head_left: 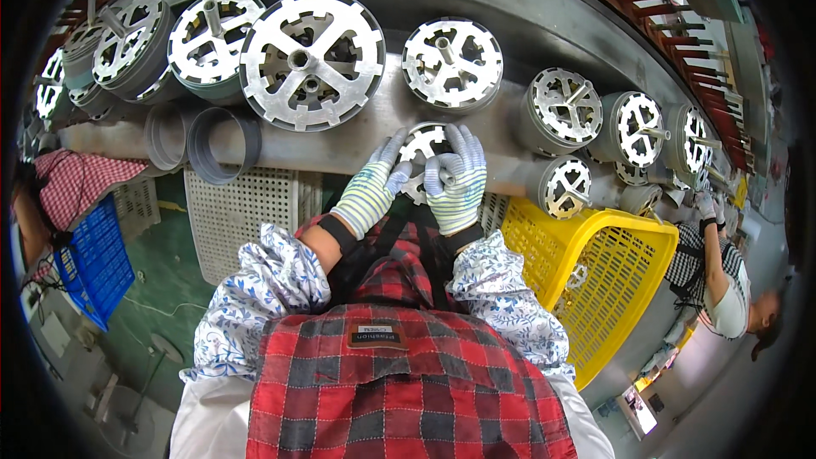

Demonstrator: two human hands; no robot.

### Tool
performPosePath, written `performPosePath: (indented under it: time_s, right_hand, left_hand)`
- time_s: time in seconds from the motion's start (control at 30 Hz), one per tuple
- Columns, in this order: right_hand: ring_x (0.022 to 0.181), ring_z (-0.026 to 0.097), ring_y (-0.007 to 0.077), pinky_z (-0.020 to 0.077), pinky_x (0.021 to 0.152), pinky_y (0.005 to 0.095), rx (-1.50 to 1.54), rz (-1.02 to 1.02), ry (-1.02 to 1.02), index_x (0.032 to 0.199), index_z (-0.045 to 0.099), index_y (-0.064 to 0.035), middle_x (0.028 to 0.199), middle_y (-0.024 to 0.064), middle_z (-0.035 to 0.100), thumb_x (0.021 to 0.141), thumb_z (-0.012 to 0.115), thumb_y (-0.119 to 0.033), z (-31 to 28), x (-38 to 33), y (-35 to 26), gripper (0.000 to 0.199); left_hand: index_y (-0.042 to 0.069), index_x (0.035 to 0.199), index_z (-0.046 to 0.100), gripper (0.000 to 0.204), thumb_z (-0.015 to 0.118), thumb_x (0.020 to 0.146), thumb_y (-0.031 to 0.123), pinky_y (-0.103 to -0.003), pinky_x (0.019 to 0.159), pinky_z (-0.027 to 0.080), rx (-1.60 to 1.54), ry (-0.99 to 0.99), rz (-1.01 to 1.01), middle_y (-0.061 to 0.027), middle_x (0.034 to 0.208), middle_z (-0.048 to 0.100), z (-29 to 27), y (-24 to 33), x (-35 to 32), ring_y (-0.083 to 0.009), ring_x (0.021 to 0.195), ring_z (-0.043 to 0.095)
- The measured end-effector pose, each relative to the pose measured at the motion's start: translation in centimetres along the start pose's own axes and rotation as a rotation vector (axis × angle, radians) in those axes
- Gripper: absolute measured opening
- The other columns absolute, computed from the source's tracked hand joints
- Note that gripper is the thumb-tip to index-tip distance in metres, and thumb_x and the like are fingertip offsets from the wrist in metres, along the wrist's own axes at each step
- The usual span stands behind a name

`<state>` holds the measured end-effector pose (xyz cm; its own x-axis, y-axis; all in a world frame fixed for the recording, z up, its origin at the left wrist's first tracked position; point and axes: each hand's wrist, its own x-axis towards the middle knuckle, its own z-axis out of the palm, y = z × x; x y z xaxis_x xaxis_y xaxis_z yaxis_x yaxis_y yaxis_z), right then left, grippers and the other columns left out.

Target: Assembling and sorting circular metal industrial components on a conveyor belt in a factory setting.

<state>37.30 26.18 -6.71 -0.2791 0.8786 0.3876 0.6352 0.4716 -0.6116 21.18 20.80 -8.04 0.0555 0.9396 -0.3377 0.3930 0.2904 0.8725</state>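
In front of me at the bench edge lies a small slotted metal disc [422, 141] with a spoked face, partly covered by my hands. My left hand [372, 187], in a striped knit glove, grips its left side with fingers along the rim and thumb bent inward. My right hand [459, 180], gloved alike, holds the right side; its thumb and forefinger curl together over the disc's middle while the other fingers lie along the rim. Just beyond stands a round drum with a slotted disc [453, 64] on top and a short shaft sticking up.
A larger slotted drum [313, 59] and several similar ones line the metal bench [374, 102]. Two grey rings [223, 146] sit at its left edge. Below are a white crate [246, 221], a blue crate [95, 259] and a yellow basket [608, 289]. A co-worker's hands [710, 206] are at far right.
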Motion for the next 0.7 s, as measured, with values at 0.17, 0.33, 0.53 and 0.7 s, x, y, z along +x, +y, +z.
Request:
performPosePath:
  time_s: [0.17, 0.33, 0.53, 0.7]
  right_hand:
    - [0.108, 0.054, 0.0413, 0.0387, 0.096, 0.052, 0.008, 0.008, -0.036, 0.069, 0.055, -0.0055, 0.113, 0.0201, 0.061, 0.069, 0.065, -0.012, 0.1, 0.3, 0.0, 0.011]
    - [0.106, 0.054, 0.0415, 0.0399, 0.092, 0.0523, -0.036, -0.001, -0.018, 0.069, 0.058, -0.0046, 0.111, 0.0204, 0.061, 0.067, 0.065, -0.014, 0.5, 0.3, 1.2, 0.012]
    - [0.075, 0.057, 0.0368, 0.0455, 0.068, 0.0465, 0.046, 0.044, -0.111, 0.085, 0.061, -0.004, 0.085, 0.0158, 0.058, 0.063, 0.059, -0.015, -2.6, 4.0, -1.1, 0.025]
    - [0.121, 0.046, 0.0358, 0.0335, 0.104, 0.0485, -0.04, 0.052, -0.14, 0.088, 0.062, -0.0041, 0.124, 0.018, 0.054, 0.073, 0.062, -0.023, -0.6, -1.1, 1.3, 0.024]
  left_hand:
    - [0.011, 0.146, 0.027, 0.056, 0.048, 0.096, 0.024, -0.034, 0.089, 0.047, 0.06, 0.047, 0.066, -0.0219, 0.133, 0.045, 0.3, -0.6, 0.3, -0.0296, 0.111, 0.052]
    - [0.008, 0.144, 0.03, 0.056, 0.049, 0.092, 0.019, -0.038, 0.104, 0.035, -0.295, -0.024, -0.159, -0.0276, 0.134, 0.042, 0.9, 0.2, 1.2, -0.0391, 0.123, 0.044]
    - [0.005, 0.145, 0.024, 0.058, 0.044, 0.094, 0.023, -0.037, 0.1, 0.036, -0.101, -0.025, -0.038, -0.0239, 0.129, 0.049, 0.3, 1.3, 0.8, -0.0338, 0.119, 0.048]
    - [0.003, 0.145, 0.025, 0.061, 0.049, 0.095, 0.028, -0.033, 0.093, 0.043, -0.169, -0.018, -0.12, -0.0166, 0.125, 0.053, 0.9, 0.9, 0.4, -0.0234, 0.11, 0.052]
